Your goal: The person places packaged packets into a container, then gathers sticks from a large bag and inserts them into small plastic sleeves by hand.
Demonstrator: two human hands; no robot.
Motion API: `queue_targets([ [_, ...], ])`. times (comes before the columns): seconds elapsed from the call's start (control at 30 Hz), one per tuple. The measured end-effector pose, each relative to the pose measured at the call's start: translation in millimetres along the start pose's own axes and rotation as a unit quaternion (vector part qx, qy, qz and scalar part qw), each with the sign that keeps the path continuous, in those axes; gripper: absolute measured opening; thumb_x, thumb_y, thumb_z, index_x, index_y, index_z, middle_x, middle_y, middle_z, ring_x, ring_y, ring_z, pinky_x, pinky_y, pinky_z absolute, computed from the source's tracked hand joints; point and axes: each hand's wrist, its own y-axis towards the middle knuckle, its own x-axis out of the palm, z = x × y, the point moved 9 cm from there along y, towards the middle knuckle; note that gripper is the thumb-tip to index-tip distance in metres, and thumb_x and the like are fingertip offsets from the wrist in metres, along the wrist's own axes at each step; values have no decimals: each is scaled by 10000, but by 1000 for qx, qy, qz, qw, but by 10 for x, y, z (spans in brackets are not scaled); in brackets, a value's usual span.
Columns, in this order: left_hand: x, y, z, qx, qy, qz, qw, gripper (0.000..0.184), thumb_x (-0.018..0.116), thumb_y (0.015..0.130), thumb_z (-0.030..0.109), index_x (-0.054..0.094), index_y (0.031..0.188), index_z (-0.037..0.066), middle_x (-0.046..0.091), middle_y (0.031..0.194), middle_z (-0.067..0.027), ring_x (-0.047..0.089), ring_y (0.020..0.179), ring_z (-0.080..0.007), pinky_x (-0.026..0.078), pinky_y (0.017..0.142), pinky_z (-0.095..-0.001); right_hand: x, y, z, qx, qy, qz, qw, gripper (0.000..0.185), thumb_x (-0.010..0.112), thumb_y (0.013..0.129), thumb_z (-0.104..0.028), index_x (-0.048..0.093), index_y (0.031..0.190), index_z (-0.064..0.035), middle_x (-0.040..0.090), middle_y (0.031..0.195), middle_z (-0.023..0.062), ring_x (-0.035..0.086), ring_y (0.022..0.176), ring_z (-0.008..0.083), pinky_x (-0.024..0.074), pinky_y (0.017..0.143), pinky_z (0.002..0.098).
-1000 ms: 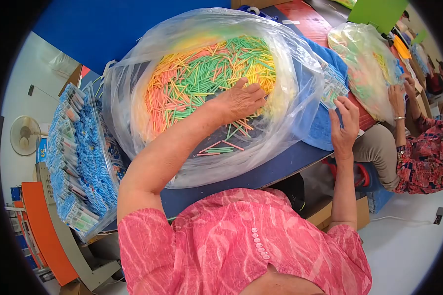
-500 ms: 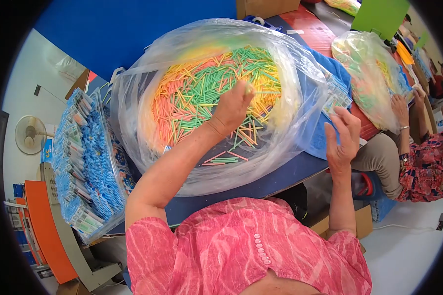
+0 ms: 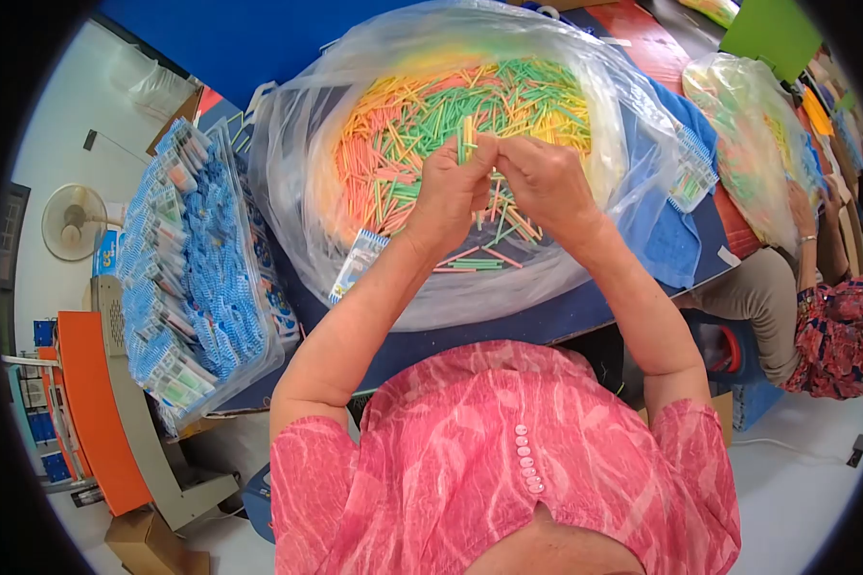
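My left hand [image 3: 448,187] is closed on a few short coloured sticks [image 3: 468,136], yellow and green, that stand up from its fingertips. My right hand [image 3: 549,180] meets it, thumb and fingers pressed together beside the left fingertips; anything inside that pinch is hidden. Both hands are above a big heap of thin pink, orange, green and yellow sticks [image 3: 422,120] lying in an opened clear plastic bag [image 3: 292,182]. Near my left forearm lies a blue-and-white printed packet [image 3: 358,261]. A few loose sticks [image 3: 479,261] rest at the near side of the heap.
A clear tray [image 3: 259,321] at the left holds many blue-and-white packets [image 3: 206,259]. More packets [image 3: 692,172] lie on a blue cloth [image 3: 671,249] at the right. Beyond it, a co-worker's hand [image 3: 801,211] touches another filled bag [image 3: 729,125]. The blue tabletop's edge [image 3: 537,331] runs before me.
My left hand has drawn back slightly over the heap with its sticks. My right hand has come in from the right to meet it. The view has shifted a little.
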Motion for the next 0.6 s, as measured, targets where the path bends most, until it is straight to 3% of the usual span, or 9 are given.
queue_targets([
  [0.07, -91, -37, -23, 14, -53, 18, 998, 235, 527, 1003, 302, 503, 932, 80, 412, 640, 47, 333, 484, -28, 251, 429, -196, 31, 6, -94, -11, -16, -16, 1000, 128, 676, 860, -120, 690, 923, -10, 672, 739, 93, 658, 643, 243, 502, 576, 341],
  [0.17, -229, -91, 31, 54, -152, 51, 986, 292, 516, 1002, 350, 496, 907, 74, 398, 640, 37, 342, 497, -39, 258, 430, -202, 75, -62, 128, 181, 137, -63, 972, 167, 687, 877, -175, 686, 895, -9, 637, 663, 28, 627, 572, 124, 462, 493, 286],
  [0.2, -257, -98, 16, 51, -186, 63, 979, 308, 507, 1003, 364, 491, 898, 75, 398, 647, 29, 343, 504, -53, 274, 439, -210, 98, -72, 65, 178, 136, -65, 972, 167, 687, 877, -175, 686, 895, -9, 637, 663, 28, 627, 572, 124, 462, 493, 286],
  [0.3, -264, -133, -69, 41, -256, 86, 962, 340, 490, 1004, 394, 482, 879, 78, 398, 660, 14, 344, 517, -81, 304, 457, -225, 500, -381, 2, 312, 283, -182, 889, 204, 691, 884, -207, 679, 846, -6, 589, 616, -15, 556, 509, 45, 410, 439, 224],
  [0.4, -339, -191, -140, 52, -249, 142, 957, 366, 472, 1002, 426, 478, 869, 85, 432, 698, -15, 393, 559, -118, 362, 494, -268, 632, -545, 147, 329, 295, -213, 871, 213, 679, 894, -210, 677, 821, -9, 579, 600, -11, 530, 472, 50, 398, 423, 211],
  [0.53, -347, -171, -164, 71, -251, 82, 962, 390, 462, 999, 450, 474, 859, 86, 487, 744, -37, 473, 617, -147, 408, 541, -294, 653, -567, -15, 331, 298, -206, 871, 221, 671, 897, -205, 676, 790, -11, 565, 576, -14, 506, 451, 46, 385, 408, 208],
  [0.6, -347, -183, -169, 69, -264, 111, 956, 392, 457, 1001, 449, 482, 866, 82, 512, 769, -46, 496, 643, -154, 417, 554, -297, 605, -515, -46, 322, 293, -198, 878, 223, 670, 896, -201, 676, 780, -11, 560, 568, -16, 500, 449, 43, 382, 404, 210],
])
